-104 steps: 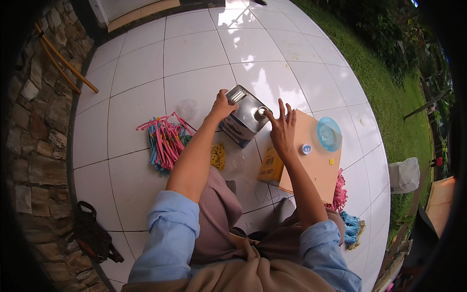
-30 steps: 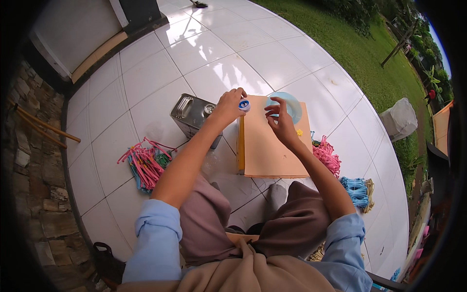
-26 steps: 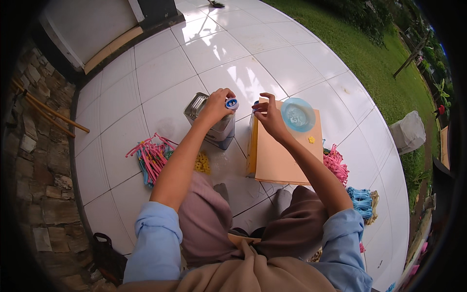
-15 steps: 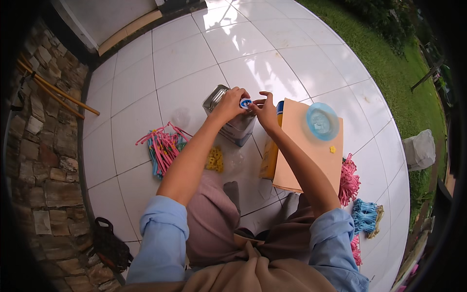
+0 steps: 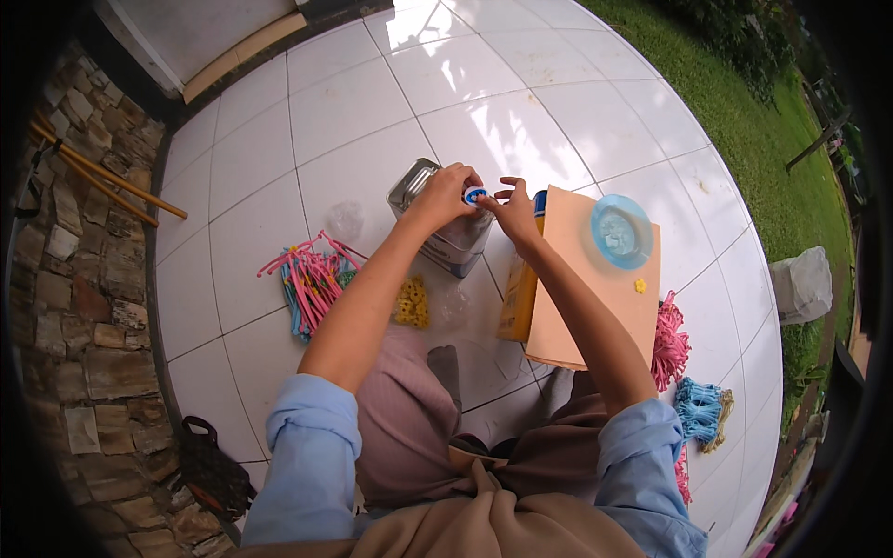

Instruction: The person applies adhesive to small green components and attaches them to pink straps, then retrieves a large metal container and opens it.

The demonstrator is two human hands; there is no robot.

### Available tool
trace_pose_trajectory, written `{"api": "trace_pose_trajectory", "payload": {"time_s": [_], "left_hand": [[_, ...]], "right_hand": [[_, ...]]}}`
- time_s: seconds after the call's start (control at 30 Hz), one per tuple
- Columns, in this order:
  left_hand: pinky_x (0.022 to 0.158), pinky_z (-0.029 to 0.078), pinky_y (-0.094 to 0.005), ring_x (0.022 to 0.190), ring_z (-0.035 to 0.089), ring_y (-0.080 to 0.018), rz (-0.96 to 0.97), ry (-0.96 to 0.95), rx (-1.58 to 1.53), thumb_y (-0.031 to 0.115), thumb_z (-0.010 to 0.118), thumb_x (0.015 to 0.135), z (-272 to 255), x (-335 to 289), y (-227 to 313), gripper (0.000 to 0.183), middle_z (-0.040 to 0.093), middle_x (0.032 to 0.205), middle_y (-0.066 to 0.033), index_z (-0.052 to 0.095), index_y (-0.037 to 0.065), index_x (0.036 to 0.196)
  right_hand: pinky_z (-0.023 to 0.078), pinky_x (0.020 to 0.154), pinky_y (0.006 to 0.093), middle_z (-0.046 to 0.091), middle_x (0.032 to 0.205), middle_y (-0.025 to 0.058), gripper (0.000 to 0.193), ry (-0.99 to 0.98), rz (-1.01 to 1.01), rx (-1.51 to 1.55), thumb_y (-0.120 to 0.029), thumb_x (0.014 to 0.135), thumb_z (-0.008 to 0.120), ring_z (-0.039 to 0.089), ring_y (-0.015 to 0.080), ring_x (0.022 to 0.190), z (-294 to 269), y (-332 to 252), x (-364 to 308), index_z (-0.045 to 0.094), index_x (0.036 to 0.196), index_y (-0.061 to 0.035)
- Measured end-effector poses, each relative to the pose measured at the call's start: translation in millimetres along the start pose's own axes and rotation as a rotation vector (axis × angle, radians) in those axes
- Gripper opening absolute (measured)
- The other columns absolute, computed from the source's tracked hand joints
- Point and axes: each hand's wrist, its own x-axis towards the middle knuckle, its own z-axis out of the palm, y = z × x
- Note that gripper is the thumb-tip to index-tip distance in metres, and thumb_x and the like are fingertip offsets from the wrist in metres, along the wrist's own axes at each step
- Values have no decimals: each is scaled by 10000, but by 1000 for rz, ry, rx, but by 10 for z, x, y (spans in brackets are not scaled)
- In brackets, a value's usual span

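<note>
My left hand (image 5: 450, 192) closes around a small round blue-and-white piece (image 5: 476, 195), held above a metal tin (image 5: 409, 192). The fingertips of my right hand (image 5: 514, 212) are pinched at the piece's near edge, its other fingers raised; whatever they hold is too small to make out. Both hands partly cover the tin, which has a silvery top. A bag of small yellow pieces (image 5: 411, 303) lies by my left forearm. Left of that is a pile of pink and blue strands (image 5: 312, 279).
To the right, a yellow-and-blue box (image 5: 516, 298) bears a tan board (image 5: 577, 279) with a translucent blue bowl (image 5: 620, 231) and a yellow flower-shaped piece (image 5: 640, 285). Pink bundles (image 5: 670, 344) and blue bundles (image 5: 698, 409) lie on the tiles. A dark bag (image 5: 212, 465) rests by the stone wall.
The round blue-and-white piece has shifted slightly right and turned a little in my left hand. My right fingertips have stayed at its edge.
</note>
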Motion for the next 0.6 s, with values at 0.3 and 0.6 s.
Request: {"api": "trace_pose_trajectory", "payload": {"time_s": [0.3, 0.6], "left_hand": [[686, 493, -317, 787, 613, -240, -15, -21, 32, 85, 744, 592, 36, -28, 65, 317, 610, 826, -123, 601, 5, 863], [712, 477, -362, 804, 586, -301, 29, 73, 202, 80, 752, 568, 101, -102, 37, 326, 605, 855, -126, 609, 16, 855]], "right_hand": [[429, 842, 355, 517, 1060, 208, 663, -29, 128, 33, -227, 712, 716, 495, 293, 991, 1, 32, 11, 343, 1217, -13], [447, 810, 375, 399, 1139, 224, 752, -65, 164, 20, -307, 741, 702, 477, 276, 1013, -16, 57, -17, 230, 1268, -50]]}}
